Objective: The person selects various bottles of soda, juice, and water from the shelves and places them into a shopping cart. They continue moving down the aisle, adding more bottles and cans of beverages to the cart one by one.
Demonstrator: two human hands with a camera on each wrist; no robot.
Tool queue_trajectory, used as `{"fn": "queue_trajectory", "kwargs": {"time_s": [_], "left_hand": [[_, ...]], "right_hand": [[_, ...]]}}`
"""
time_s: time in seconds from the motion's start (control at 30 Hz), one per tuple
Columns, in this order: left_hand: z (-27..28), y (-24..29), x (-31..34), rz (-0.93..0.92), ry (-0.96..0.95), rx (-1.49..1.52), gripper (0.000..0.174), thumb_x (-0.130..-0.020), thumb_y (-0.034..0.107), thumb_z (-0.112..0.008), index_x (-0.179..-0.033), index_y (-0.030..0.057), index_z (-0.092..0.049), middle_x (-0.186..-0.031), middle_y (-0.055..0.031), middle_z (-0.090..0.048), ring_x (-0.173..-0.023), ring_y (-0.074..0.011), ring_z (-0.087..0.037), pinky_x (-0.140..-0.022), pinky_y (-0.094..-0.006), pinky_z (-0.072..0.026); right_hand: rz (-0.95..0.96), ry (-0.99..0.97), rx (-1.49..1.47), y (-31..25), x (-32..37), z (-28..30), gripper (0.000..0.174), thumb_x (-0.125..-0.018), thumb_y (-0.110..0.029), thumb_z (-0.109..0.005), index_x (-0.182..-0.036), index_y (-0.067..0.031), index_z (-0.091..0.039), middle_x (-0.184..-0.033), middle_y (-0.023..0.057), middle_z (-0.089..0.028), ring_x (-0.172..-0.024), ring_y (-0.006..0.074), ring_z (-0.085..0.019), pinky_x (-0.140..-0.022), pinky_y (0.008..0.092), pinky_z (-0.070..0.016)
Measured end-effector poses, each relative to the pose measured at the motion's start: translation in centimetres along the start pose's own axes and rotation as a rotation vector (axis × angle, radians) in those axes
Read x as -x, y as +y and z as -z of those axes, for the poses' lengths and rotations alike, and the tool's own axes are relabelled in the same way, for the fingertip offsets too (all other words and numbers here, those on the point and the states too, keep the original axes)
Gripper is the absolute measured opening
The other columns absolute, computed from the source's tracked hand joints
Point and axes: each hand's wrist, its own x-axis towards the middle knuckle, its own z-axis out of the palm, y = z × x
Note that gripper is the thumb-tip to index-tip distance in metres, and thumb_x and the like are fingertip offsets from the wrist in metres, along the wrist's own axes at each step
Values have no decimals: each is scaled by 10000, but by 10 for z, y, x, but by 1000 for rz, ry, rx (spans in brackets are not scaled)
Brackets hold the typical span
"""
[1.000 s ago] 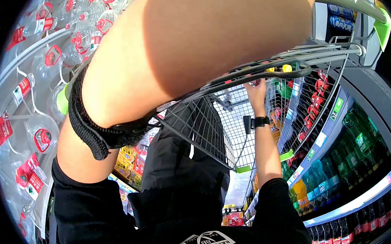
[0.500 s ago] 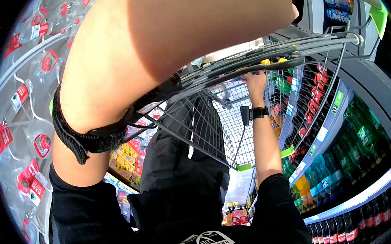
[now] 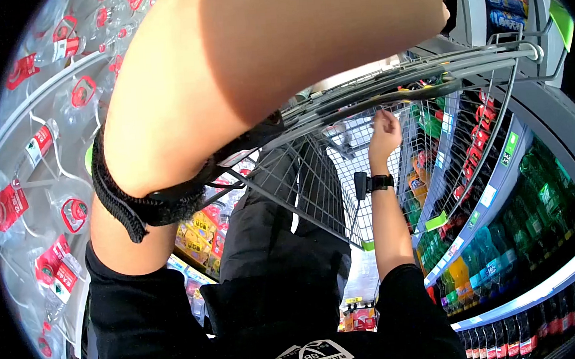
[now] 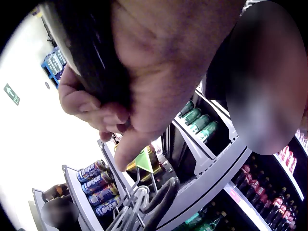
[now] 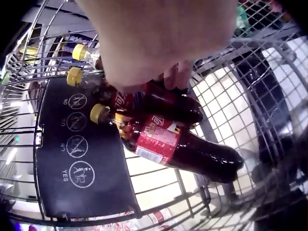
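My left hand grips the dark handlebar of a shopping cart, fingers curled round it; in the head view the left forearm hides most of that hand. My right hand, with loosely bent fingers and nothing seen in them, hovers over the cart basket. In the right wrist view the right hand overlaps cola bottles with yellow caps lying in the cart. The nearest bottle has a red label and lies on its side. Another bottle lies behind it, partly hidden under the fingers.
Shelves of green bottles and dark cola bottles curve along the right. On the left stand large clear bottles with red labels. A black panel with white pictograms lies at one end of the basket. Blue cans fill a shelf ahead.
My right hand has drawn back from the far part of the basket towards my body, its fingers now in plain sight. The left arm shifted left, then slightly back right.
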Motion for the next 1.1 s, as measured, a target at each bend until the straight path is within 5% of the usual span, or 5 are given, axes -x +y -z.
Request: {"fn": "queue_trajectory", "kwargs": {"time_s": [0.23, 0.33, 0.7, 0.8, 1.1], "left_hand": [[0, 3, 0, 7, 26, -10, 298, -896, 253, -680, -1001, -25, -652, -891, -230, -665, -843, -400, -658, -792, -461, -542], [2, 4, 1, -7, 43, -22, 300, -895, 254, -682, -1001, -25, -652, -893, -231, -665, -846, -402, -658, -795, -462, -542], [8, 11, 14, -34, 224, -170, 306, -892, 259, -686, -1002, -25, -652, -900, -234, -665, -857, -408, -655, -806, -466, -540], [20, -12, -3, -98, 120, -138, 399, -864, 300, -725, -1087, -21, -648, -979, -259, -676, -973, -433, -650, -902, -485, -515], [-22, -13, 1, 92, 88, 62, 689, -872, 443, -784, -1368, 12, -576, -1161, -244, -692, -1031, -387, -687, -892, -449, -551]], "right_hand": [[102, -365, 137, -16, 16, -41, 450, -792, -96, -879, -1168, -5, -647, -950, 50, -722, -844, 108, -646, -700, 263, -526], [-204, -370, -123, -5, 18, -53, 498, -741, -107, -918, -1158, -21, -659, -933, 53, -723, -789, 114, -643, -672, 265, -521], [-35, -179, 83, -39, 39, -51, 440, -840, -85, -839, -1228, 41, -674, -951, 98, -757, -804, 123, -698, -741, 271, -555], [6, -113, 317, -44, 48, -21, 319, -916, -229, -782, -1032, 65, -743, -785, 104, -722, -686, 129, -630, -637, 306, -496], [-44, -442, 535, -120, 150, 174, 322, -935, -228, -754, -1151, 9, -726, -889, 103, -742, -797, 153, -680, -729, 311, -526]]}}
